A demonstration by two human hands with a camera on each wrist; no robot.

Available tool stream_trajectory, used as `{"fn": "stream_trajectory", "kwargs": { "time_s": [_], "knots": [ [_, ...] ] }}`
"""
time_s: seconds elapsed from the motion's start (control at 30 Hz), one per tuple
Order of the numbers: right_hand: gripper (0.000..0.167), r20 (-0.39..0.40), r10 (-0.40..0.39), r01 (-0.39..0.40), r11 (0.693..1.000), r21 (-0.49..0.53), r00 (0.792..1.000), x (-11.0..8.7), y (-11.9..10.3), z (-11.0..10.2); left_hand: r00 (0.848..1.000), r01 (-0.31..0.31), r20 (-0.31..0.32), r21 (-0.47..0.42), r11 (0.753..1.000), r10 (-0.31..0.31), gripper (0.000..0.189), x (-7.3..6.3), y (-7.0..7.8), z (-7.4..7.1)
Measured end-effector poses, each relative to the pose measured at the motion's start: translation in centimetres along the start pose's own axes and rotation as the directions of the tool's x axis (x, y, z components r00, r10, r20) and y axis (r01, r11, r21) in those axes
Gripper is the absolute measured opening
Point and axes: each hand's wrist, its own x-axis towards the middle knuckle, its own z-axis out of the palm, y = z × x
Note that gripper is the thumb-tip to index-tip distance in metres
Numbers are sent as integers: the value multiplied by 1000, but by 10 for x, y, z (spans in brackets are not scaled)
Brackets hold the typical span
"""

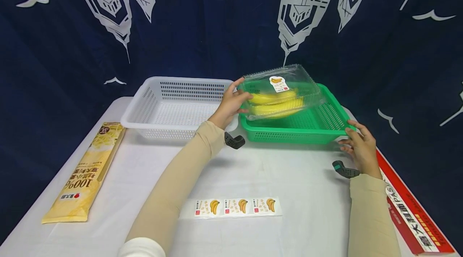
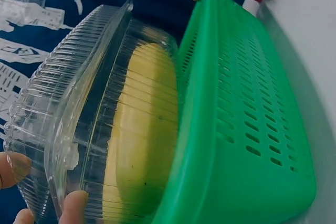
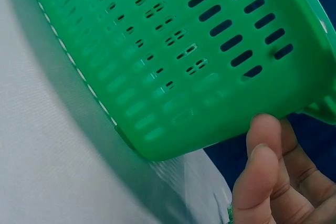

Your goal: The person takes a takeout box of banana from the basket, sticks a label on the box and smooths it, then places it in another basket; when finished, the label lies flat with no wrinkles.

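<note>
My left hand point(image 1: 230, 103) grips the left end of a clear plastic clamshell box point(image 1: 307, 82). Yellow bananas point(image 1: 276, 110) lie inside, and a banana sticker point(image 1: 278, 83) is on the lid. The box is tilted over the left part of a green perforated basket point(image 1: 289, 135). In the left wrist view, fingertips point(image 2: 73, 207) press the box's edge beside the basket wall. At the basket's front right corner, my right hand point(image 1: 363, 150) holds the rim between thumb and fingers. The right wrist view shows fingertips point(image 3: 257, 174) against the basket's end.
A white perforated basket point(image 1: 166, 131) stands left of the green one. On the left lies a yellow pasta packet point(image 1: 87, 172), on the right a red pasta box point(image 1: 416, 212). A strip of banana stickers point(image 1: 238, 208) lies at the front. A dark blue patterned cloth point(image 1: 217, 35) hangs behind.
</note>
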Motion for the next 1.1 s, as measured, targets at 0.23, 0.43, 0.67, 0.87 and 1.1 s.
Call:
{"fn": "stream_trajectory", "kwargs": {
  "time_s": [0.23, 0.43, 0.67, 0.87, 1.1],
  "knots": [
    [25, -1, -4, 4, 1000, 5, 1000, 0, 0, 0, 1000, 17, 3, 113, 993, -17, 74, 12, -8, 16],
    [26, -3, -10, 10, 1000, 8, 1000, -1, 0, 0, 999, -2, -32, 264, 965, 11, 75, 17, -10, 28],
    [26, -1, -30, 30, 999, 18, 1000, 0, 3, 0, 999, 3, -43, 431, 902, 18, 72, 20, -12, 35],
    [25, -6, -36, 37, 999, 15, 999, 0, 4, 2, 998, 47, 8, 469, 882, -58, 75, 24, -12, 39],
    [24, -28, -40, 40, 999, 2, 999, 2, 4, 3, 998, 54, -9, 537, 842, -58, 83, 25, -15, 49]
  ]
}}
